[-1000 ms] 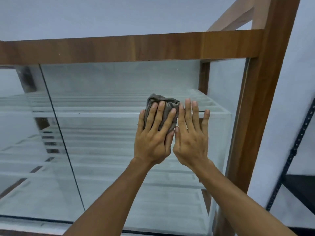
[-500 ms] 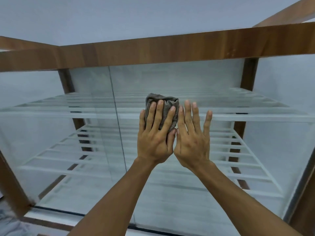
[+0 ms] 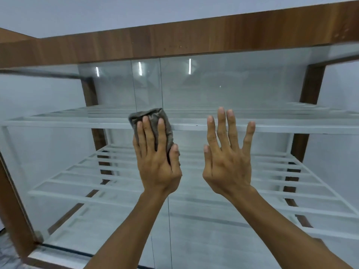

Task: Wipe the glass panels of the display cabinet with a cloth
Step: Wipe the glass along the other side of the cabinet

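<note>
left grip (image 3: 157, 164): nearest; fingers straight and close together, laid flat on the cloth and pressing it to the glass. The thumb lies along the cloth's side that faces the right grip. Nothing is pinched.
right grip (image 3: 227, 162): holds nothing; fingers spread wide, palm facing the glass, level with the left grip and a little apart from it. I cannot tell whether it touches the pane.
cloth (image 3: 152, 116): grey folded wad under the left grip's fingers; its top shows above the fingertips and its lower end is hidden by the palm.
risk, slip: only flat pressure holds the cloth, so a fast stroke or eased pressure could probably let it slide out and drop.
risk, smear: the bare right grip could leave prints on the glass panels (image 3: 252, 84) if it leans on them.
risk, catch: a vertical pane edge (image 3: 168, 220) runs directly behind the left grip; a sideways stroke could snag the cloth there or nudge a pane.
cloth axis: long axis near upright, along the fingers.
cloth heading: the upper end points to the wooden top rail (image 3: 194, 38) above the left grip, tipped slightly away from the right grip.
shelves (image 3: 58, 124): white, slatted, behind the glass, beyond both grips.
</note>
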Demonstrator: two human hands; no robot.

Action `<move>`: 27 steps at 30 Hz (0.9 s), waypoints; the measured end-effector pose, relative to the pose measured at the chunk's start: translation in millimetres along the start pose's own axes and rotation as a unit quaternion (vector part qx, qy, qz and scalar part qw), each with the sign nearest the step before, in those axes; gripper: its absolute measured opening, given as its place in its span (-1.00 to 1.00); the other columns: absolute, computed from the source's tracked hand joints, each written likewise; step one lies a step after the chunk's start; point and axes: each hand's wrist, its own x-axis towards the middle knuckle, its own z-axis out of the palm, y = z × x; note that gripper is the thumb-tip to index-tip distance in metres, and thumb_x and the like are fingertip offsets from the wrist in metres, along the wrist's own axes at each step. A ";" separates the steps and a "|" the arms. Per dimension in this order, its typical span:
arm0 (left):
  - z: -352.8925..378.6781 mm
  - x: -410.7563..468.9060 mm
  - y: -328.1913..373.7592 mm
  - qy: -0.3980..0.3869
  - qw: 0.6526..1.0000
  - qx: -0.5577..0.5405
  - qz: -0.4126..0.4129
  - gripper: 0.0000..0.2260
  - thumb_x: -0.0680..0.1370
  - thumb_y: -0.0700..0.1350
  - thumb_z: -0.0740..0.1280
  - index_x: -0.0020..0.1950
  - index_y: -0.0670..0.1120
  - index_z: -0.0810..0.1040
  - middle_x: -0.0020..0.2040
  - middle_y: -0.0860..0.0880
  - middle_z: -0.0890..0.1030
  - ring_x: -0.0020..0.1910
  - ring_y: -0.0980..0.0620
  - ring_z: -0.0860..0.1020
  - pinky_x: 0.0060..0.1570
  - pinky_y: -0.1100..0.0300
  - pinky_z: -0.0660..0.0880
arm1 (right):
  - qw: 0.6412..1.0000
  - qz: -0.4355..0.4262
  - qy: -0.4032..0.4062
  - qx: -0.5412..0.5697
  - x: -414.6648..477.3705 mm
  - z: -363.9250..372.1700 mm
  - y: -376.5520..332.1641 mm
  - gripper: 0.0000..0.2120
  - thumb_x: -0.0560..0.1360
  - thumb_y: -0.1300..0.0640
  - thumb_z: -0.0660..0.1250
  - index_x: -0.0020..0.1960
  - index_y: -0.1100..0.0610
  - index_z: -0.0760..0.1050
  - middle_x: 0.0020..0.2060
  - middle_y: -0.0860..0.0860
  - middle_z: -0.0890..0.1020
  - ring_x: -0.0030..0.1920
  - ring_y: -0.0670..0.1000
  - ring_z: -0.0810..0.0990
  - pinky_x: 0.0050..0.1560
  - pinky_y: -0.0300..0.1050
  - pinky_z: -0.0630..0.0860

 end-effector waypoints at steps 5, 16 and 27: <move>8.4 -19.6 30.0 -0.028 0.999 -0.003 0.023 -0.42 0.70 0.04 0.05 0.68 -0.11 -0.01 0.69 -0.23 -0.05 0.68 -0.20 -0.11 0.62 -0.23 -0.11 | 1.000 -0.010 0.008 -0.019 -2.6 3.2 1.0 -0.40 0.68 0.01 0.00 0.67 0.20 0.02 0.66 0.21 0.01 0.66 0.20 -0.05 0.59 0.39 -0.22; 26.4 -42.9 44.4 -0.002 0.994 0.006 0.111 -0.42 0.69 0.04 0.02 0.70 -0.04 -0.03 0.70 -0.12 -0.10 0.68 -0.08 -0.17 0.64 -0.15 -0.14 | 0.997 -0.054 0.060 -0.006 -9.8 9.5 12.6 -0.39 0.65 0.04 -0.01 0.66 0.20 0.07 0.66 0.18 0.04 0.67 0.15 -0.05 0.61 0.34 -0.13; 43.3 -25.4 117.9 -0.005 0.994 -0.007 0.110 -0.39 0.67 0.17 -0.10 0.69 0.10 -0.21 0.68 -0.02 -0.28 0.64 0.04 -0.34 0.60 -0.01 -0.36 | 0.996 -0.013 0.040 -0.074 -54.8 -23.4 95.9 -0.41 0.66 -0.14 -0.14 0.68 -0.07 -0.04 0.67 0.09 -0.07 0.67 0.07 -0.17 0.62 0.28 -0.25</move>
